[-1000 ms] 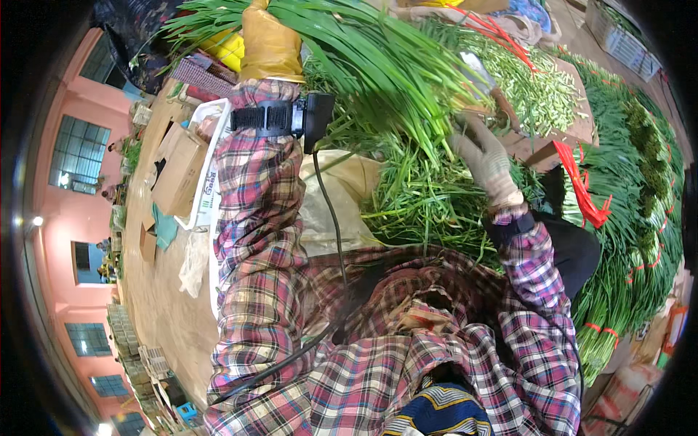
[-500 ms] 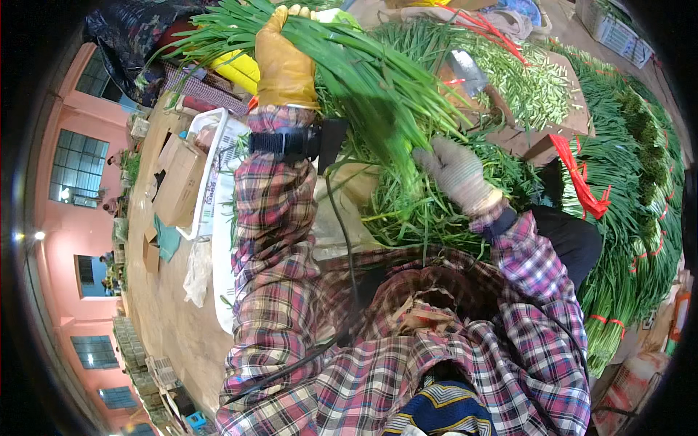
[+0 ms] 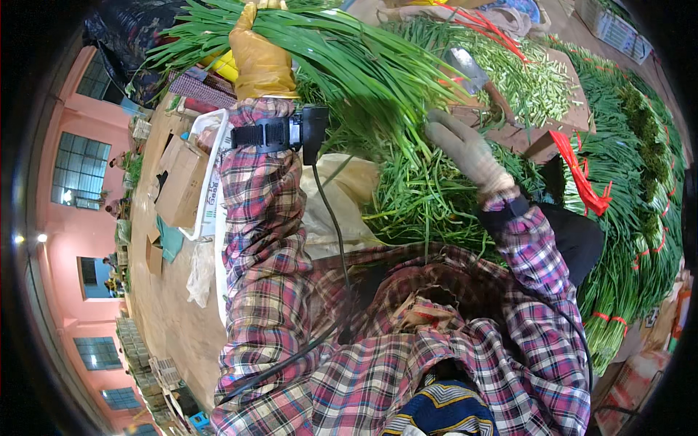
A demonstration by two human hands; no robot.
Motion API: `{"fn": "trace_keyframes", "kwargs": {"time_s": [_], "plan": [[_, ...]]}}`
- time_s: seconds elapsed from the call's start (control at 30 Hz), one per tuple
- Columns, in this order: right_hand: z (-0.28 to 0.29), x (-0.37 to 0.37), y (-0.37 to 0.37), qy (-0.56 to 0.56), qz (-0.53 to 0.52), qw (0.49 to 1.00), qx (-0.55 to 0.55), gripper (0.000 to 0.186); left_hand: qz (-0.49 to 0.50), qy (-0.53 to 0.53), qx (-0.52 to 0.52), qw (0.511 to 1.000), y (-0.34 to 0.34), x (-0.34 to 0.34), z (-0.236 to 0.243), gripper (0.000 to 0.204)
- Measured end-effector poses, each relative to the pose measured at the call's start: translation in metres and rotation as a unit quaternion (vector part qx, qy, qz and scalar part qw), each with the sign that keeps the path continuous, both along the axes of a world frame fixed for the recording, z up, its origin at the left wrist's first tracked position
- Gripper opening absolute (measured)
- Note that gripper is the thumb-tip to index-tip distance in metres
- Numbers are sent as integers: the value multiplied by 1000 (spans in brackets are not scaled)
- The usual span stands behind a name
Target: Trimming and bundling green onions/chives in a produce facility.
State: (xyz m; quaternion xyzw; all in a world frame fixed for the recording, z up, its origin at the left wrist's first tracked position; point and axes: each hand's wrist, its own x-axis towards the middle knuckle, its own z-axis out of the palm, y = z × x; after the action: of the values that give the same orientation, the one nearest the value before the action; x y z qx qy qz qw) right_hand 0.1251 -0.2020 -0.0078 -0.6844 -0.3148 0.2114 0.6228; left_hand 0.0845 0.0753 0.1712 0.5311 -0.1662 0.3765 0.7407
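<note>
My left hand (image 3: 262,59), closed around the green bunch (image 3: 350,64), has shifted outward; the stalk ends (image 3: 417,135) thus lie accessible beside my right hand (image 3: 462,149), whose grip I cannot determine.

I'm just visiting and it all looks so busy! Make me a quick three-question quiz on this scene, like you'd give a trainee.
1. Which hand wears the yellow glove? A) left B) right C) both
2. True or false: the right hand is holding the brown-handled blade.
3. Fill in: the green bundles at lower right are tied with ____ bands.

Key:
1. A; the left hand grips a bunch of long green leaves.
2. False; the brown-handled blade lies beside pale cut pieces, apart from the right hand.
3. red
</note>
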Motion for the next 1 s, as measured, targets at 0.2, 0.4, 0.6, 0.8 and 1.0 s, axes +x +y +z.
{"fn": "trace_keyframes", "kwargs": {"time_s": [0.2,0.4,0.6,0.8,1.0], "plan": [[10,-51,27,-226,-40,967,114,29,68,88,-96,989,-70,-11,10,18],[-22,-38,12,-311,6,949,53,23,7,93,-146,985,-48,0,9,19],[17,-71,-11,-322,97,941,-32,17,6,87,-127,988,20,-17,8,14],[-34,-27,-20,-220,15,972,-85,27,55,86,-204,974,-9,9,-3,17],[-71,-10,-35,29,-56,989,-132,44,-1,42,-116,992,33,5,3,15]]}}
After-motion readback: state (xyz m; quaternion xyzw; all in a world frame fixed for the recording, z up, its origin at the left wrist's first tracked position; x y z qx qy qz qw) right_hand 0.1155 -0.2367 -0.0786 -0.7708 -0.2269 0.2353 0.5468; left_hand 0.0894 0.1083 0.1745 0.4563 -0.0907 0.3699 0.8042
